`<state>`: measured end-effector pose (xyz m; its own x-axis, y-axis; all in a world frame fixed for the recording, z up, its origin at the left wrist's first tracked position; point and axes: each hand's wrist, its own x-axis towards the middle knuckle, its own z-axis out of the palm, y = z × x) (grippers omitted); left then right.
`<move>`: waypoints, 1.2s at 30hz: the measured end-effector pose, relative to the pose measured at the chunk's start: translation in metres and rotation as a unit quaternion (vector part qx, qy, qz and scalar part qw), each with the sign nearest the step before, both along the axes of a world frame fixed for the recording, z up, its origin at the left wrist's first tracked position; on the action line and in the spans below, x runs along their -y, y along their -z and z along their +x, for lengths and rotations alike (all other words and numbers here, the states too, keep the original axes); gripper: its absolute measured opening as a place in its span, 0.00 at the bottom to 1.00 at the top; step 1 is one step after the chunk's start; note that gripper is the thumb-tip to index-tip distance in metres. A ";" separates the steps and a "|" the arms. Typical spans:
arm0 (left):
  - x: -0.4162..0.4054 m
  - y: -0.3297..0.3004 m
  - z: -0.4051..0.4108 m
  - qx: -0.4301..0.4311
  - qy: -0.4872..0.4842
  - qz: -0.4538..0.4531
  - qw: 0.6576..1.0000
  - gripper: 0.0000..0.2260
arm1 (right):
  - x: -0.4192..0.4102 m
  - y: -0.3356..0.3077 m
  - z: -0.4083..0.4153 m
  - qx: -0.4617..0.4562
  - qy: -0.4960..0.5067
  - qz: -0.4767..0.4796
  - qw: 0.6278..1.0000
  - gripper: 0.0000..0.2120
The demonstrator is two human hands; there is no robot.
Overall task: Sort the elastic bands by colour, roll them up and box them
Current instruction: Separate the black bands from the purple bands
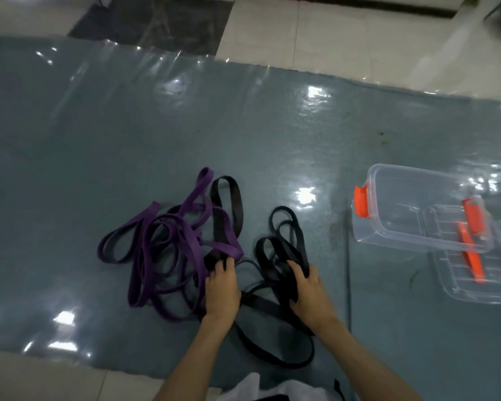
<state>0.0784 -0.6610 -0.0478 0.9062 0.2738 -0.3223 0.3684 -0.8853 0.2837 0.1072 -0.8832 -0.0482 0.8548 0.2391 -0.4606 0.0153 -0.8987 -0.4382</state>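
Elastic bands are lying in a tangled heap on a glossy grey-blue floor mat (128, 125) that is covered with clear plastic sheeting. Purple bands (168, 241) are making up the left part of the heap, their loops spreading out and crossing over each other, while black bands (287, 241) are sitting to the right and trailing back toward the person. One black loop (229, 204) is reaching up among the purple ones, so the two colours are overlapping in the middle.

Both hands are working at the near edge of the heap. The left hand (222, 287) is curling its fingers over a bunch of black band right where it is meeting the purple loops. The right hand (307, 285) is gripping a bundle of black loops, with the fingers wrapped around the strands.

Well apart from the heap, on the right side of the mat, a clear plastic storage box (411, 209) with an orange latch (361, 201) is standing open. Its clear lid (480, 276), carrying orange clips (472, 261), is lying partly beneath the box's near right corner. Pale floor tiles (330, 33) are showing beyond the mat's far edge.
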 end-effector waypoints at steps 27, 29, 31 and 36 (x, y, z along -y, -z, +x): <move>0.168 -0.127 -0.034 0.102 0.050 -0.473 0.873 0.31 | 0.150 -0.089 -0.080 0.014 0.341 0.522 0.782 0.22; 0.184 -0.136 -0.037 0.096 0.063 -0.496 0.861 0.30 | 0.168 -0.098 -0.083 0.023 0.344 0.540 0.768 0.21; 0.200 -0.144 -0.043 0.085 0.072 -0.507 0.854 0.30 | 0.193 -0.108 -0.086 0.045 0.344 0.548 0.761 0.21; 0.264 -0.148 -0.069 0.040 0.127 -0.476 0.870 0.32 | 0.285 -0.127 -0.091 0.112 0.360 0.543 0.750 0.23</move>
<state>0.0099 -0.9248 0.0999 0.9288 -0.2936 -0.2261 0.1404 -0.2859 0.9479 0.0161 -1.1682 0.0786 0.9693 -0.1923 -0.1534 -0.1199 0.1756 -0.9771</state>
